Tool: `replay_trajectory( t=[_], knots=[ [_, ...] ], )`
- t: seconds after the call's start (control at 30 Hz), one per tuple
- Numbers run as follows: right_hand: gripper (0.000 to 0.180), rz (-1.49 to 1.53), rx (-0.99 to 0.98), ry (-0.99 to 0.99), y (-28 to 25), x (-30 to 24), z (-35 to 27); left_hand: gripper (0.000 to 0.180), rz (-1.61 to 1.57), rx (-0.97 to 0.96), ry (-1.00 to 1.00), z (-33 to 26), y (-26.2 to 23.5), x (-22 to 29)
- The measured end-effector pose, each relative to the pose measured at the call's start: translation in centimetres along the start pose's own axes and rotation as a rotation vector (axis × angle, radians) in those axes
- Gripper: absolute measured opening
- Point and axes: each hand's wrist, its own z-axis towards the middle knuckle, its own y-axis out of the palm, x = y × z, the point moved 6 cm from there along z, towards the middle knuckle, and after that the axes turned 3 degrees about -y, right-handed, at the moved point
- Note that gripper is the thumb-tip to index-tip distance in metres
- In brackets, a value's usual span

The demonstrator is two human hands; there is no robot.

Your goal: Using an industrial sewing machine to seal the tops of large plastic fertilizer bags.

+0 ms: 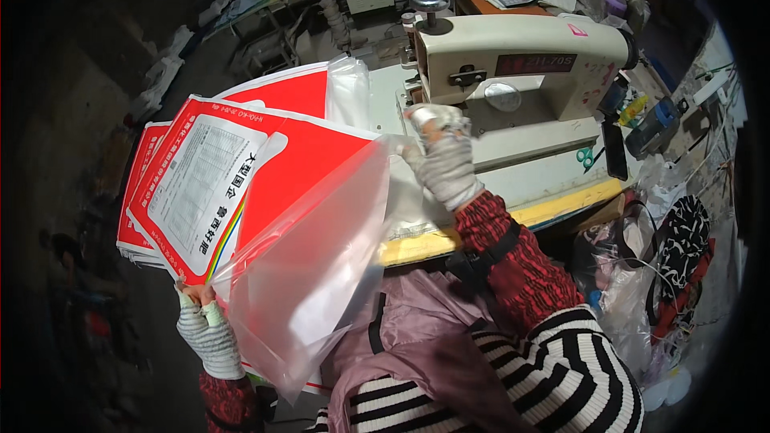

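Note:
My left hand (210,333), in a grey-white striped glove with bare fingertips, is closed on the near lower edge of a red and white printed sack (309,152). A clear plastic liner (309,281) spreads out of this sack toward my lap and the machine bed. My right hand (445,152), in a matching glove with wrapped fingertips, is over the bed just in front of the needle area of a cream sewing machine (521,56). Its thumb stands apart from the fingers, close to the liner's far edge. Nothing shows clearly between them.
More red sacks (144,180) are stacked under and behind this one. On the machine table (521,164), with its yellow front edge, lie green scissors (585,157) and a dark phone (614,151). A bottle (654,128) is at the right. Plastic bags (634,273) hang beside my right arm.

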Motion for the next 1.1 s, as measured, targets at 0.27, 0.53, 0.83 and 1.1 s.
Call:
replay_trajectory(
  t=[0.27, 0.53, 0.83, 1.1],
  knots=[
    [0.017, 0.467, -0.798, -0.302, 7.5, -8.7, -8.0, 0.017, -0.151, 0.152, -0.066, 0.0, -1.4, -0.5],
    [0.03, 0.192, -0.414, 0.3, 5.8, -0.6, 1.4, 0.015, 0.195, 0.062, 0.022, -4.5, -2.5, -0.6],
    [0.013, 0.25, -0.513, -0.453, 7.4, -9.5, 3.2, 0.043, 0.725, 0.109, 0.25, -4.9, -9.5, 2.1],
    [0.011, 0.211, -0.571, -0.502, 3.5, -13.6, -1.3, 0.025, 0.485, -0.429, 0.489, -5.6, 12.2, 3.9]
  ],
)
